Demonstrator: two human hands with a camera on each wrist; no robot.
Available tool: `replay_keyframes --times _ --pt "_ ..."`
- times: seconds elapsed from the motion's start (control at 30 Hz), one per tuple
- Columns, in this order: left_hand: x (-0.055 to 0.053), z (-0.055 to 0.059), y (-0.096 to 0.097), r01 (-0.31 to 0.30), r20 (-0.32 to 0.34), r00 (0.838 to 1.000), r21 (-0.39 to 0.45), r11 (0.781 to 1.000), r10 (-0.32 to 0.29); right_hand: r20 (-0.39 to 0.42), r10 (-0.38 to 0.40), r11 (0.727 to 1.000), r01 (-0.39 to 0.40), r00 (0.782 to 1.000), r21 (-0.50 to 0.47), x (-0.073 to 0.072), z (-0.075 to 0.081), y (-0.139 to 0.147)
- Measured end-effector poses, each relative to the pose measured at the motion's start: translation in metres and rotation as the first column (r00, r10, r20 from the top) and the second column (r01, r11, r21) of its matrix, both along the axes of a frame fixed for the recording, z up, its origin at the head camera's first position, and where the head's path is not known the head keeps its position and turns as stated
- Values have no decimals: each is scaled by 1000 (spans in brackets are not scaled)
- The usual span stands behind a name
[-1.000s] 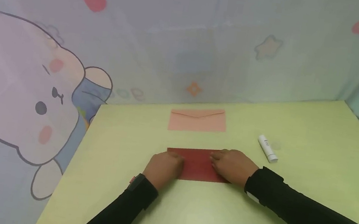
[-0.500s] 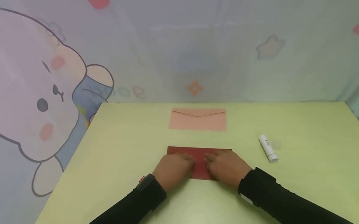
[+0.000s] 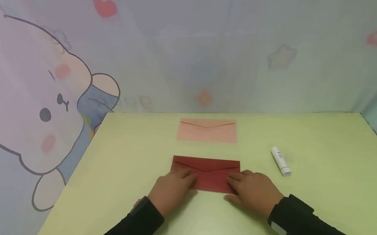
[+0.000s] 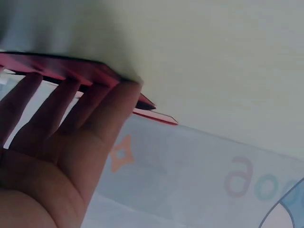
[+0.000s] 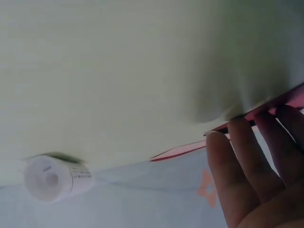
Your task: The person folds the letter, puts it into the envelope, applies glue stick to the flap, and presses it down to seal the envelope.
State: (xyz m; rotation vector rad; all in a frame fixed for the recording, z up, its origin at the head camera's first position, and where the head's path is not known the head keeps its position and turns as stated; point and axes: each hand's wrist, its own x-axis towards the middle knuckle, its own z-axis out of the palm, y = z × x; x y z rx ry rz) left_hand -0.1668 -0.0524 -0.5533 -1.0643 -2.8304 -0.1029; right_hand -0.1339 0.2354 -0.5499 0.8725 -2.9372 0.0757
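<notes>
A dark red envelope point(image 3: 213, 181) lies flat on the table in the head view, its V-shaped flap line showing near the far edge. On its left end rest the fingertips of my left hand point(image 3: 169, 193), thumb at the near edge. My right hand point(image 3: 257, 193) touches the right end in the same way, its thumb off the near corner. In the left wrist view the fingers of the left hand point(image 4: 71, 142) reach out fairly straight onto the red envelope point(image 4: 57, 66). The right wrist view shows the extended fingers of the right hand point(image 5: 261, 175) along its edge.
Beyond the red envelope lies a pink envelope point(image 3: 207, 135), flap side up. A white glue stick point(image 3: 280, 161) lies to the right, past the right hand. The yellow-green table point(image 3: 126, 145) ends at a printed curtain point(image 3: 169, 50) at the back and left.
Both hands have moved apart and toward the near edge, from the middle of the red envelope to its ends. Its flap line shows now; before, the surface looked plain.
</notes>
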Motion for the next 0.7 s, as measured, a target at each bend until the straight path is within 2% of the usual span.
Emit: replay_keyframes --times 0.03,0.1,0.23,0.27,0.37,0.43,0.47,0.53,0.67,0.7 --pt "-10 -13 -3 15 -19 1000 28 999 -14 16 -27 1000 27 1000 4 -3 1 0" --pt "-24 -18 1 21 -25 999 64 998 -20 25 -65 998 65 998 -9 -15 0 1" --pt "-52 -22 10 4 29 1000 60 998 -5 41 -102 994 103 994 -37 -40 -4 5" --pt "-53 -12 16 -13 56 998 43 999 11 47 -108 993 110 993 -44 -45 -5 7" --pt "-68 -14 22 -29 67 997 36 999 27 65 -127 990 131 990 -58 -59 -7 10" --pt "-75 -12 25 -35 59 998 42 998 33 66 -145 987 149 987 -59 -66 -6 11" --pt "-83 -24 22 -25 35 999 56 998 23 71 -150 986 154 986 -57 -67 -6 11" --pt "-81 -19 21 -23 28 999 62 998 21 70 -144 988 148 987 -48 -68 -4 10" --pt "-67 -7 12 -36 45 998 51 998 34 39 -91 994 93 995 -63 -59 2 3" --pt "-57 8 12 -51 62 997 38 998 48 24 -77 995 78 997 -69 -57 4 1"
